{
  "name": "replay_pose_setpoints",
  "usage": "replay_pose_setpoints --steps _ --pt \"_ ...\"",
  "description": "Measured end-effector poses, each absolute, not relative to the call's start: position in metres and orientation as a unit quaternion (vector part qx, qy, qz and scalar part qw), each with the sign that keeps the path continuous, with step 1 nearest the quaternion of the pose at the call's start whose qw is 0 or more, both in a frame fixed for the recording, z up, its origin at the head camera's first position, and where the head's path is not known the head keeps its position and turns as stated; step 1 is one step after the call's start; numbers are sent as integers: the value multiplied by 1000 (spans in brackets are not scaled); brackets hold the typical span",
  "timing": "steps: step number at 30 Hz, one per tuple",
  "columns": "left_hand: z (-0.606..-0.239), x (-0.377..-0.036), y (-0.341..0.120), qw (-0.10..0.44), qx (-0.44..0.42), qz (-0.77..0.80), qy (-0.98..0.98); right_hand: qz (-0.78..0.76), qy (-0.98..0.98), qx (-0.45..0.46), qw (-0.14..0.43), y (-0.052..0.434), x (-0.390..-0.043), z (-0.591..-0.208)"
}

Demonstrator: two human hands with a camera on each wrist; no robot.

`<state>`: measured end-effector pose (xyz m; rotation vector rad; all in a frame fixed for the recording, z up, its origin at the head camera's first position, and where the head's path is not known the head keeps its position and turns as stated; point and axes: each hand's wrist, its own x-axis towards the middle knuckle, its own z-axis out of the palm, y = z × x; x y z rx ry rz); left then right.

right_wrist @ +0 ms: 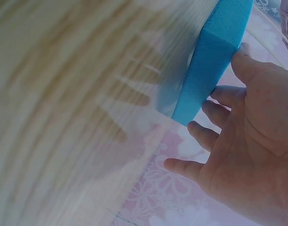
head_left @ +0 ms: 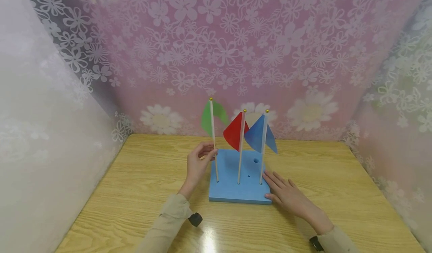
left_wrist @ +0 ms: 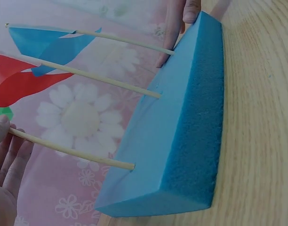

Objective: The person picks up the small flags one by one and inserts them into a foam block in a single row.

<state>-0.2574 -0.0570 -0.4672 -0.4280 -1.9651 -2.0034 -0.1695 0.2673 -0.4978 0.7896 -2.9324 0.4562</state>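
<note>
A blue foam block [head_left: 229, 192] lies on the table, with three small flags standing in it on thin wooden sticks. My left hand [head_left: 195, 167] pinches the stick of the green flag [head_left: 206, 122] between thumb and fingers, above the block's left side. In the left wrist view that stick [left_wrist: 73, 151] enters the foam at its lower end. The red flag [head_left: 233, 133] stands in the middle and the blue flag [head_left: 255, 134] on the right. Against the block's right edge rests my right hand [head_left: 289, 197], its fingers spread and fairly straight; the right wrist view shows the thumb touching the foam.
Behind the blue flag's stick, a larger hole [head_left: 255, 160] and a small hole [head_left: 248, 176] show in the foam. The wood-grain table [head_left: 141, 193] is bounded by a pink flowered backdrop [head_left: 229, 57] behind and pale panels at both sides.
</note>
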Motion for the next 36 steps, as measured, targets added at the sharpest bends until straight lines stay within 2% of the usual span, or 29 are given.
replay_pose_setpoints --steps 8,18,28,36 --pt "-475 -249 -60 155 -160 -699 -680 142 -958 251 10 263 -168 -490" --pt "-476 -245 -60 138 -196 -687 -686 144 -958 249 15 263 -168 -491" --pt "-484 -242 -58 128 -175 -683 -698 147 -956 253 19 263 -167 -491" --pt "-463 -229 -56 119 -174 -680 -703 149 -957 248 13 264 -167 -492"
